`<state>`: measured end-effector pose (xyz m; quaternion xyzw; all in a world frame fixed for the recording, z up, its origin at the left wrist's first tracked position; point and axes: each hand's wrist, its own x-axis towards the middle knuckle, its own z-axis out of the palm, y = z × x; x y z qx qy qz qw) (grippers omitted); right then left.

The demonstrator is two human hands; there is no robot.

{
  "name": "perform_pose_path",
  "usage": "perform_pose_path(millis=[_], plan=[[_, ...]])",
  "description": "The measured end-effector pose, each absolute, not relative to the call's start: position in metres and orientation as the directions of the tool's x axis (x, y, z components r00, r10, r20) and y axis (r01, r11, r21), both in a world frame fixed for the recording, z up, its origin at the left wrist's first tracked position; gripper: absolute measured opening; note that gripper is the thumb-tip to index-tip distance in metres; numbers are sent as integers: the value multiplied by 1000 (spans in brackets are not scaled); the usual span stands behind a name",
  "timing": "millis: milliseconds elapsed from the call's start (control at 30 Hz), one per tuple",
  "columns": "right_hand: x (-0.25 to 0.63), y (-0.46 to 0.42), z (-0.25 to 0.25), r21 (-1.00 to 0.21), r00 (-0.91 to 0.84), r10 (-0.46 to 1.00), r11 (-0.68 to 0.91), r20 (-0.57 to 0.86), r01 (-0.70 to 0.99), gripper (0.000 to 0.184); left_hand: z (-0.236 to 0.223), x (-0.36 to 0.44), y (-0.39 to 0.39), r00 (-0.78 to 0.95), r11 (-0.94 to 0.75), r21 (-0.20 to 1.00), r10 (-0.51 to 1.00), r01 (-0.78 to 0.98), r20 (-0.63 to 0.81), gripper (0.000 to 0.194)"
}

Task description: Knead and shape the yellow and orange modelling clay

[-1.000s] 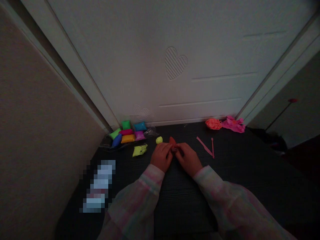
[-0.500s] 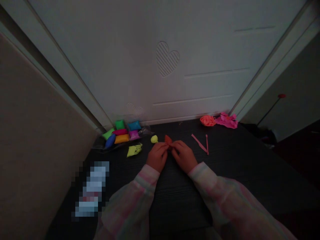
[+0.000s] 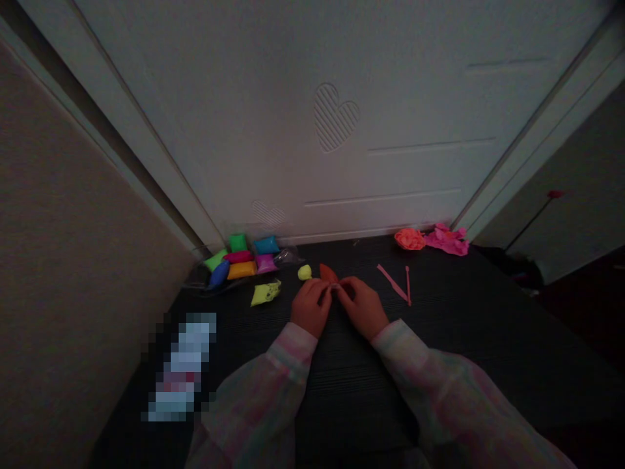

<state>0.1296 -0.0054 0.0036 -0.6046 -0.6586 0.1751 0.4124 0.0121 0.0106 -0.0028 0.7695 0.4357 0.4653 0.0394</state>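
Over the dark table, my left hand (image 3: 311, 305) and my right hand (image 3: 362, 306) meet fingertip to fingertip. Both are closed in a pinch at the near edge of a small orange-red clay packet (image 3: 327, 273), and a pale sliver shows between the fingertips. My fingers hide part of the packet. Just left of it lies a lump of yellow clay (image 3: 305, 272). An opened yellow packet (image 3: 265, 294) rests further left. To the right of my right hand, two thin pink modelling tools (image 3: 393, 283) touch at their near ends in a V.
Several coloured clay packets (image 3: 241, 269) lie in clear plastic at the back left. An orange-pink clay flower (image 3: 410, 239) and a crumpled pink piece (image 3: 447, 240) sit at the back right. A white door panel (image 3: 234, 130) rises behind the table. A blurred-out pale object (image 3: 188, 358) lies front left.
The view has shifted slightly. My fingertips have drawn a little apart at the packet's edge, and a pale sliver now shows between them.
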Motion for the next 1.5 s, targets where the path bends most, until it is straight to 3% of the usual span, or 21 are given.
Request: perform_pose_path(millis=[467,767,967,1167,1333,1500], plan=[[130,-4,-1,-785,96,955,172,282,596,19,-6,13,11,215,-627,431,695,649,687,10],[136,-1,3,-579,-1,904,275,427,767,23,-9,19,9,243,-557,442,773,703,587,13],[135,-3,4,-539,-3,885,286,465,792,22,-7,19,9,195,-554,512,781,657,594,13],[140,-4,9,-671,67,875,317,480,670,18,5,12,4,243,-631,558,751,539,613,21],[145,-8,16,-900,89,968,181,234,396,16,8,8,6,350,-633,456,750,626,561,52],[138,-17,23,-982,-49,990,141,136,122,17,3,9,6,292,-540,459,811,705,506,47]])
